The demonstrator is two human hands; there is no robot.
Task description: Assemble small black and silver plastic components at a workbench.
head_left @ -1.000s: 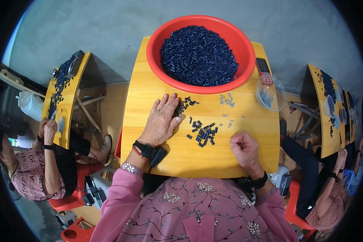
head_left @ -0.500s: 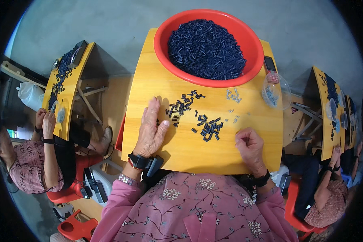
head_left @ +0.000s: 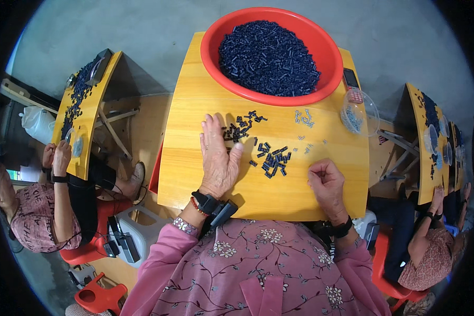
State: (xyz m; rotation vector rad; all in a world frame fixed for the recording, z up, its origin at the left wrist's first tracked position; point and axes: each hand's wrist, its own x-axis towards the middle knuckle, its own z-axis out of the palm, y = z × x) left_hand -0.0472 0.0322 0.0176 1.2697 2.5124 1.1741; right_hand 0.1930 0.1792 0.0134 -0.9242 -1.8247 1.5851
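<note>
My left hand (head_left: 217, 158) lies palm down on the yellow table, fingers extended, against the left side of a loose pile of small dark tube-shaped pieces (head_left: 243, 125) and partly covering it. To its right is a second cluster of dark pieces (head_left: 273, 159). My right hand (head_left: 326, 181) is closed near the right front of the table; whatever its curled fingers hold, if anything, is hidden. Beyond it lie a few small pale, clear-looking pieces (head_left: 304, 118), with more scattered nearer the hand.
At the far side stands a red basin (head_left: 208, 68) heaped with dark pieces. A clear plastic tub (head_left: 374, 113) with pale pieces sits at the right, beside a phone (head_left: 350, 79). Other people work at tables on the left (head_left: 84, 163) and right (head_left: 426, 195).
My left hand has slid right along the table, over the edge of the left pile. My right hand remains closed in nearly the same place.
</note>
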